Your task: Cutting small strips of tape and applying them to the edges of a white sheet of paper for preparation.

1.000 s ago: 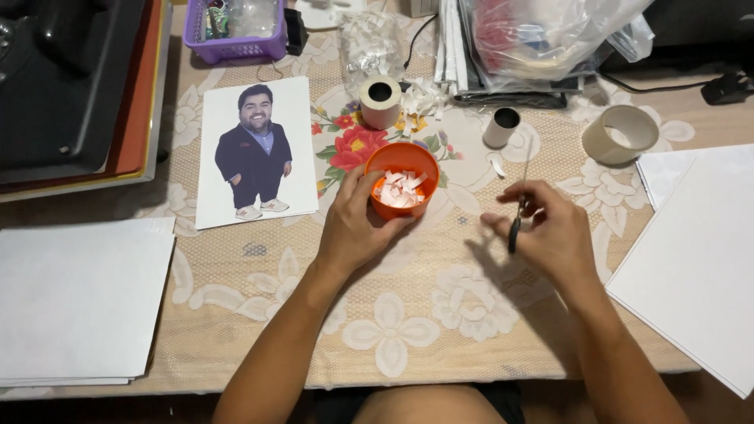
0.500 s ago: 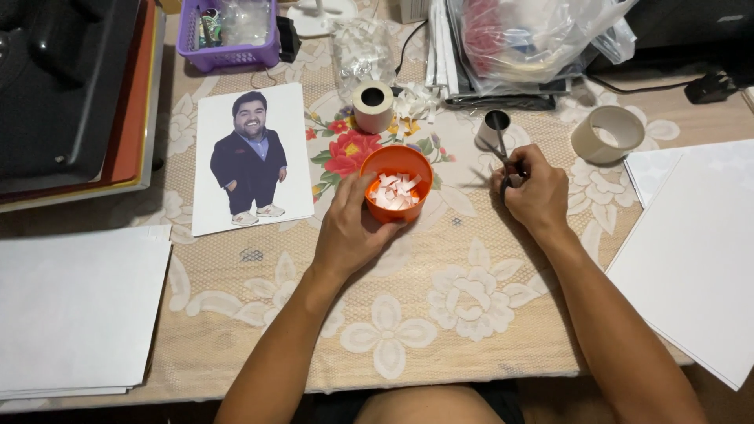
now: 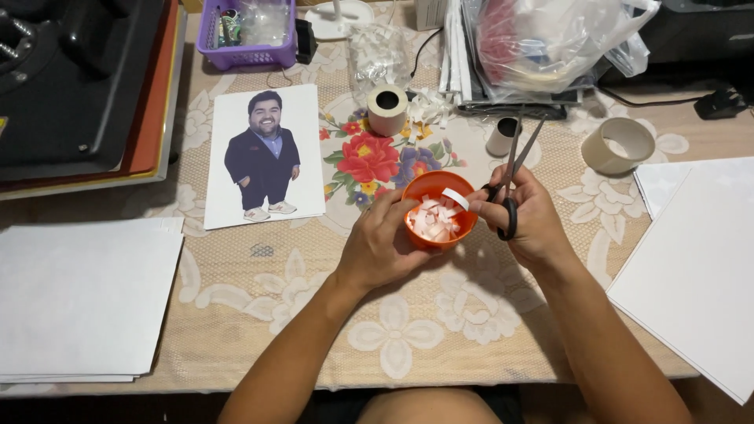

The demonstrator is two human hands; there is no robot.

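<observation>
My left hand [image 3: 381, 247] grips the near side of a small orange bowl [image 3: 428, 188] holding several white paper scraps. My right hand [image 3: 528, 224] holds black-handled scissors [image 3: 512, 169] with the blades apart and pointing away from me. One white strip [image 3: 454, 198] sits at the bowl's rim by my right fingertips. The bowl rests on a lace tablecloth with a flower print.
A printed cutout picture of a person in a suit [image 3: 265, 155] lies left of the bowl. Tape rolls [image 3: 386, 108] [image 3: 617, 145], a small dark-topped cylinder [image 3: 501, 135], a purple basket [image 3: 245, 31], a plastic bag [image 3: 550, 39], white paper stacks [image 3: 82, 294] [image 3: 699, 259] and a dark machine [image 3: 71, 78] surround the work spot.
My right hand came back from the far right toward the bowl and turned the scissors so the blades point up and away. The left hand stayed on the bowl.
</observation>
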